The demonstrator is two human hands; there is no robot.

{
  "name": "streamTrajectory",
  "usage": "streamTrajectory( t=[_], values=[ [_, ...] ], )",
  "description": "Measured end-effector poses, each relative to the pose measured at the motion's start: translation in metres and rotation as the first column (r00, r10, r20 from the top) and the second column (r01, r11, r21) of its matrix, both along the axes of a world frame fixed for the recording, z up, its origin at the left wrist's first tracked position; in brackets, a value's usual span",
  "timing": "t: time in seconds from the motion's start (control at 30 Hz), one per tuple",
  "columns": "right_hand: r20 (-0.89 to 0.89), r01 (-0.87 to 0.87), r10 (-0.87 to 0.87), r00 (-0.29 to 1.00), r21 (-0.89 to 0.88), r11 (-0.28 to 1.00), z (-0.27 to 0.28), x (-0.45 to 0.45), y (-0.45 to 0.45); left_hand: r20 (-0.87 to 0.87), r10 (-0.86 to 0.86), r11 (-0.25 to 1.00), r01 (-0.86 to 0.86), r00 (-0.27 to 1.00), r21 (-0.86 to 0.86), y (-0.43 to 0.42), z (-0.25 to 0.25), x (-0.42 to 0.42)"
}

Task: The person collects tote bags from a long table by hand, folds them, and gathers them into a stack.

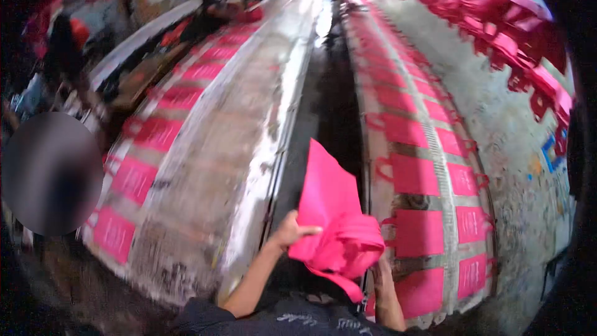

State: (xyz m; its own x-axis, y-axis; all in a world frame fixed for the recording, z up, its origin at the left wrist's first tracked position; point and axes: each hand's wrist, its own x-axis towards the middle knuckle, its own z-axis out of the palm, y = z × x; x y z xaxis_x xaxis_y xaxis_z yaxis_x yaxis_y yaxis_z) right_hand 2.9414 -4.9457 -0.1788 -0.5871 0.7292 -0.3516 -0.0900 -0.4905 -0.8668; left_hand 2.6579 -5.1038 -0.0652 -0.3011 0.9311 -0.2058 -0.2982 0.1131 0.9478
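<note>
Where the pink cloth bag (328,190) hangs over the dark aisle (334,93), just in front of the wearer's chest, the left hand (292,231) holds its left edge in a narrow pinch, thumb laid across the front. Toward the right the fabric bunches into a thick bundle with a strap looping below; the right hand (381,269) is near or under that bundle, mostly hidden, so I cannot tell how its fingers are set.

At far left, a round grey blur (53,173) covers part of the view. The far ends of both tables smear into glare, and the hanging pink fabric (497,34) at upper right runs together.

Counted across: one row of flat pink pieces on the left table (193,211), four nearest ones distinct; two rows on the right table (451,236).
</note>
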Motion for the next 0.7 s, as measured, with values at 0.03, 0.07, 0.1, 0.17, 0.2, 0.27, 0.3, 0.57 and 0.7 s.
streamTrajectory(
  t=[0.03,0.07,0.1,0.17,0.2,0.27,0.3,0.57,0.7],
  values=[
    [-0.048,-0.139,0.138,0.989,-0.029,0.99,0.039,-0.031,-0.011,-0.046,0.142,0.989,-0.144,0.989,-0.028,-0.023,-0.014,-0.017],
    [-0.065,-0.307,0.305,0.95,-0.017,0.952,0.097,-0.074,-0.029,-0.047,0.169,0.985,-0.17,0.984,-0.005,-0.05,-0.011,-0.034],
    [0.06,-0.456,0.452,0.89,0.172,0.873,0.106,-0.107,-0.033,-0.047,0.197,0.98,-0.197,0.979,0.019,-0.075,-0.006,-0.048],
    [0.073,-0.591,0.6,0.797,0.306,0.747,0.09,-0.16,-0.038,-0.173,0.343,0.935,-0.353,0.923,-0.029,-0.123,-0.013,-0.06],
    [0.09,-0.613,0.64,0.763,0.417,0.671,0.082,-0.187,-0.042,-0.093,0.482,0.872,-0.487,0.871,-0.042,-0.141,-0.013,-0.057],
    [0.139,-0.724,0.758,0.637,0.444,0.527,0.089,-0.238,-0.065,-0.093,0.692,0.714,-0.697,0.716,-0.061,-0.178,-0.033,-0.05],
    [0.193,-0.772,0.808,0.556,0.479,0.417,0.069,-0.26,-0.068,-0.182,0.744,0.645,-0.762,0.642,-0.05,-0.196,-0.06,-0.048],
    [0.195,-0.943,0.936,0.293,0.218,0.25,0.039,-0.379,-0.194,-0.082,0.991,-0.124,-0.968,-0.109,-0.22,-0.287,-0.088,0.027],
    [0.412,-0.769,0.883,0.224,0.631,-0.1,-0.132,-0.42,-0.257,-0.252,0.966,-0.145,-0.921,-0.053,-0.362,-0.334,-0.206,0.029]
  ],
)
